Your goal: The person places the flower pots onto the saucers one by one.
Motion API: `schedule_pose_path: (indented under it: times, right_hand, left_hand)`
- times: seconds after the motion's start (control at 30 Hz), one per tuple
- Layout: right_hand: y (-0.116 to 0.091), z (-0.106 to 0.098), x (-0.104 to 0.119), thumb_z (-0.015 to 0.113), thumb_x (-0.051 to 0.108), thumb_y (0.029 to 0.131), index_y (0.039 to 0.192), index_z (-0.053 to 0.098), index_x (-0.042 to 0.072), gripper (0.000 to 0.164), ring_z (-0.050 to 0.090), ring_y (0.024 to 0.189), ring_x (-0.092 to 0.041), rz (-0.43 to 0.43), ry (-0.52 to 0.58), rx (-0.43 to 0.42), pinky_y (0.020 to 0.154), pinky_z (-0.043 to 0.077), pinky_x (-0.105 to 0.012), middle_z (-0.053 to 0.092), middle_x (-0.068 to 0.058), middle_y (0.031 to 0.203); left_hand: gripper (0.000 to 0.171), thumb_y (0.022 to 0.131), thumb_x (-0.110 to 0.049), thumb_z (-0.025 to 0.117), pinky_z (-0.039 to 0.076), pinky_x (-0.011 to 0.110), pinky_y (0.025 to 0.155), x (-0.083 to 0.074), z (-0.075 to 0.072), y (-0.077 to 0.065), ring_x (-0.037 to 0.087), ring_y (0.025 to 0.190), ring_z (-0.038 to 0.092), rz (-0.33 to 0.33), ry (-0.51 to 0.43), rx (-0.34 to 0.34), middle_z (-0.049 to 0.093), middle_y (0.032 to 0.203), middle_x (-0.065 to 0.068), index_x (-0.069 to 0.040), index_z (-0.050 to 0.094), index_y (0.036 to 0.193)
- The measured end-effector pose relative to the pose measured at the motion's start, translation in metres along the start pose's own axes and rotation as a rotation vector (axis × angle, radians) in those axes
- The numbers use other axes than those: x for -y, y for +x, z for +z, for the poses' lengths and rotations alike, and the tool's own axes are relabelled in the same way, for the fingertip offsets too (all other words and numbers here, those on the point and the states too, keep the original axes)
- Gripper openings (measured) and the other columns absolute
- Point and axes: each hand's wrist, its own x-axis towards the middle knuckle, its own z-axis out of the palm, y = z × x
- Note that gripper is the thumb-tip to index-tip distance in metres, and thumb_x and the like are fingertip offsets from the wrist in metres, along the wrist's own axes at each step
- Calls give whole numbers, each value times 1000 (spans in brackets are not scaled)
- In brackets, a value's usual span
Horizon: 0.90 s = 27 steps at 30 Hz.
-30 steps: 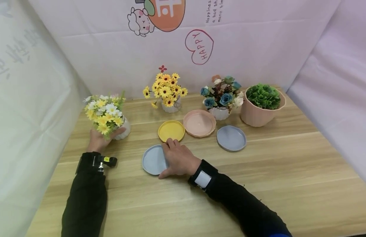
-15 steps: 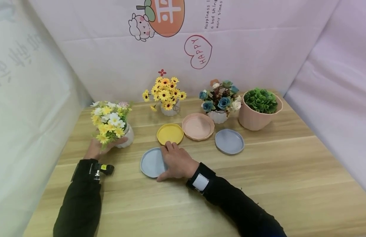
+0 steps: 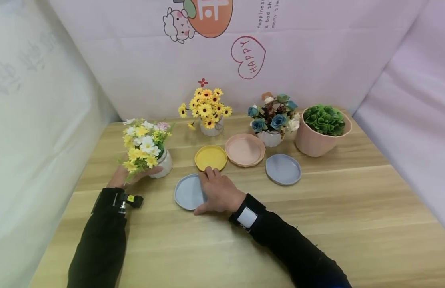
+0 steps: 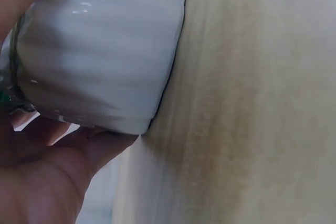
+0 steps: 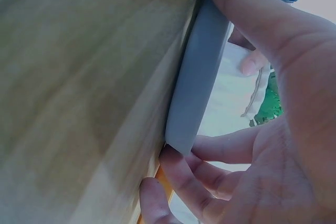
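Note:
My left hand [image 3: 126,177] holds a white ribbed flowerpot [image 3: 166,164] of yellow and white artificial flowers [image 3: 144,146]. In the left wrist view, thumb and fingers lie on opposite sides of the pot [image 4: 105,51], its base right at the wooden tabletop. Just to its right, a light blue saucer [image 3: 188,193] lies on the table. The right hand [image 3: 220,193] grips this saucer by its right side, thumb at the near edge and fingers at the far edge. From the right wrist, the saucer's rim [image 5: 197,72] shows edge-on between thumb and fingers, low against the wood.
Beyond the right hand lie a yellow saucer [image 3: 210,158], a pink saucer [image 3: 245,150] and a grey-blue saucer [image 3: 283,169]. Along the back stand yellow daisies [image 3: 206,108], blue roses [image 3: 278,121] and a pink pot [image 3: 314,142] with greenery. White cloth [image 3: 146,76] walls the table.
The left hand has moved the flowerpot right, closer to the light blue saucer. My right hand keeps its grip on the saucer in the same place. The head view has shifted slightly.

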Motion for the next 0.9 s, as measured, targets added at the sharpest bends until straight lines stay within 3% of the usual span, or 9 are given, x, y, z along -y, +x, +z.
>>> schedule_pose_path:
  times: [0.03,0.13,0.27,0.5,0.9]
  right_hand:
    - [0,-1,-1,85,72,75,152,47,2,111,51,114,-27,4,-2,-6,83,58,-35,52,-14,135]
    - [0,-3,-3,86,71,75,153,46,1,112,51,115,-27,11,5,-14,84,58,-36,51,-15,135]
    - [0,-4,-3,86,70,75,153,46,0,112,51,117,-28,6,13,-5,85,58,-38,51,-16,136]
    - [1,-2,-1,85,70,76,154,45,1,113,50,116,-28,1,1,1,84,58,-37,51,-15,136]
    - [4,1,-3,86,66,78,155,43,2,109,47,118,-28,16,80,23,86,54,-37,47,-16,138]
  left_hand:
    - [131,78,-29,95,11,64,134,-8,1,6,38,165,13,-15,-14,16,13,179,11,-19,4,172]
    - [128,79,-29,95,13,62,134,-22,-1,9,38,165,15,-56,-8,69,15,178,13,-15,7,172]
    - [122,82,-28,93,17,61,134,-28,-1,6,39,164,20,-87,-24,128,21,177,15,-11,11,171]
    - [119,81,-28,93,20,60,133,-28,1,-1,38,162,24,-98,-54,124,26,175,15,-11,15,170]
    - [116,81,-31,94,28,60,131,-28,9,-4,41,158,34,-57,14,131,34,171,20,-7,22,168]
